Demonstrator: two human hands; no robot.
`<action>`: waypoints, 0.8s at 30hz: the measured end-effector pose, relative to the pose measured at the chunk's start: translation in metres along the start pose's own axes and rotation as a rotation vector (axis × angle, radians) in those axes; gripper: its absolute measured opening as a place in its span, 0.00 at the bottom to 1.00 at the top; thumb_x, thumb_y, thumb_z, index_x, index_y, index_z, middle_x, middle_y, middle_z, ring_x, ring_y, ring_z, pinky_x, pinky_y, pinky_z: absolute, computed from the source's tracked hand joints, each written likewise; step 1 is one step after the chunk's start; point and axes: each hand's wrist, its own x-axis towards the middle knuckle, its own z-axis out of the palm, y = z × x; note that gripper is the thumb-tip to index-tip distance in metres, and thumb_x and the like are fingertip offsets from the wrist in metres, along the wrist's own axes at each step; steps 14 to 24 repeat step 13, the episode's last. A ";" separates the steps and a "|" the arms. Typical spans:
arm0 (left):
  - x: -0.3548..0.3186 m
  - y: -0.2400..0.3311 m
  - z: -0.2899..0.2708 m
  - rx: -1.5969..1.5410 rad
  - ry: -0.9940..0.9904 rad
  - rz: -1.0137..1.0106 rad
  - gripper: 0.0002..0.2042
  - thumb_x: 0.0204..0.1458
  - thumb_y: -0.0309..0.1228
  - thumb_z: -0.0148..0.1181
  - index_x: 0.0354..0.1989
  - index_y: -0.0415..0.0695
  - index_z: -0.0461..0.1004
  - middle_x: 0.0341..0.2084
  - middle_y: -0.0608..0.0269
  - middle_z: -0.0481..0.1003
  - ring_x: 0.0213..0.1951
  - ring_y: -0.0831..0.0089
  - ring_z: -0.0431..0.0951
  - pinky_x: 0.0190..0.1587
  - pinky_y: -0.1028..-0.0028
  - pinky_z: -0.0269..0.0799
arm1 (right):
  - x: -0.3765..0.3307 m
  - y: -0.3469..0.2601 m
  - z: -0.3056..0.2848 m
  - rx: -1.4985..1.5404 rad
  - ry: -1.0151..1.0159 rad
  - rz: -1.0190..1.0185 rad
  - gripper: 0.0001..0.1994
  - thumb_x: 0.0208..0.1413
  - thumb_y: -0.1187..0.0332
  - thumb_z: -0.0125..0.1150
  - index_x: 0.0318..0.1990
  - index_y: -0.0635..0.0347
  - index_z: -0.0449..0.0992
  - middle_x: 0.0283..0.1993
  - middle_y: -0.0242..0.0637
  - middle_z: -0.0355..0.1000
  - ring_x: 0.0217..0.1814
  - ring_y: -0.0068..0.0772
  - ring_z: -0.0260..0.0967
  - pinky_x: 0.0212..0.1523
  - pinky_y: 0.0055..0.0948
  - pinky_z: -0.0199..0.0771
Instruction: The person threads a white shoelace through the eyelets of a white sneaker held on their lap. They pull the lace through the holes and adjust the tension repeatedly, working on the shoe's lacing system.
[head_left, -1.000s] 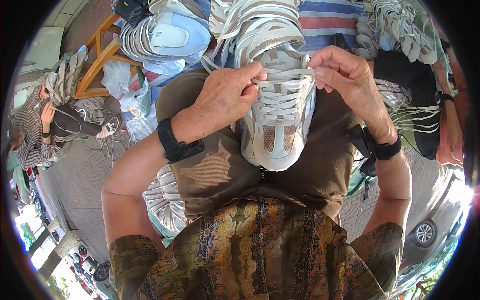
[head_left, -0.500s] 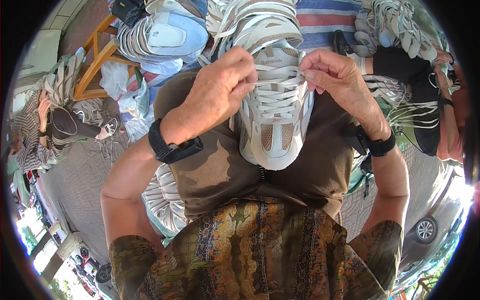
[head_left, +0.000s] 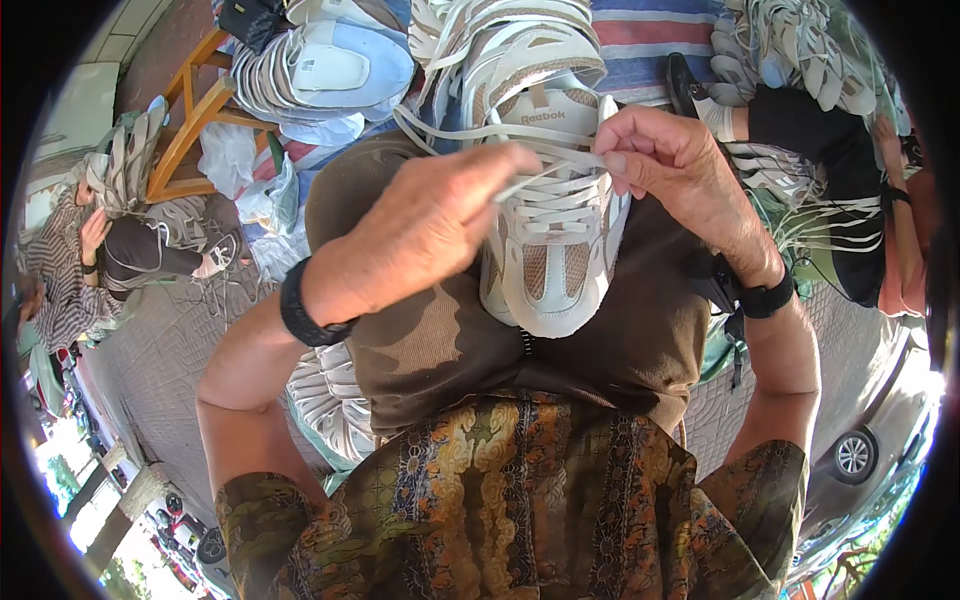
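A white and beige sneaker (head_left: 556,285) rests between my thighs, its toe pointing toward me. White shoelace (head_left: 560,215) crosses its front in several rows. My left hand (head_left: 425,215), slightly blurred, is over the left side of the lacing with its fingers pinched on a stretch of lace. At the right edge of the eyelets, my right hand (head_left: 672,165) has thumb and forefinger pressed together on lace beside the tongue (head_left: 545,115). A loose lace loops out to the left above my left hand. My left hand hides part of the shoe's left side.
Stacked shoe uppers (head_left: 530,50) lie just beyond the sneaker, with another pile (head_left: 330,70) at far left by a wooden frame (head_left: 190,120). More uppers (head_left: 345,390) sit beside my left thigh. Two people handle shoes at the left and right. A car (head_left: 860,470) stands at lower right.
My left hand has moved right and slightly down across the lacing, and a loose lace now loops out to the left. My right hand stays near the right eyelets.
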 end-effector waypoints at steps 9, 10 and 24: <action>0.003 -0.013 -0.014 0.583 -0.032 0.165 0.09 0.44 0.19 0.55 0.35 0.39 0.67 0.21 0.57 0.68 0.24 0.65 0.76 0.24 0.71 0.73 | 0.005 0.004 -0.005 -0.056 0.041 -0.017 0.05 0.58 0.70 0.56 0.39 0.61 0.73 0.29 0.23 0.68 0.29 0.12 0.61 0.32 0.16 0.62; 0.005 -0.013 -0.014 0.629 -0.013 0.170 0.09 0.44 0.19 0.55 0.35 0.40 0.66 0.22 0.58 0.69 0.23 0.67 0.76 0.23 0.72 0.73 | 0.005 0.004 -0.006 -0.049 0.038 -0.010 0.05 0.58 0.71 0.56 0.39 0.61 0.74 0.29 0.23 0.68 0.29 0.12 0.61 0.31 0.16 0.62; 0.010 -0.014 -0.017 0.724 0.024 0.183 0.11 0.44 0.19 0.55 0.36 0.42 0.66 0.24 0.60 0.70 0.22 0.71 0.76 0.21 0.75 0.72 | 0.004 0.004 -0.005 -0.033 0.035 0.002 0.05 0.58 0.71 0.56 0.40 0.61 0.74 0.29 0.24 0.69 0.30 0.12 0.62 0.31 0.15 0.63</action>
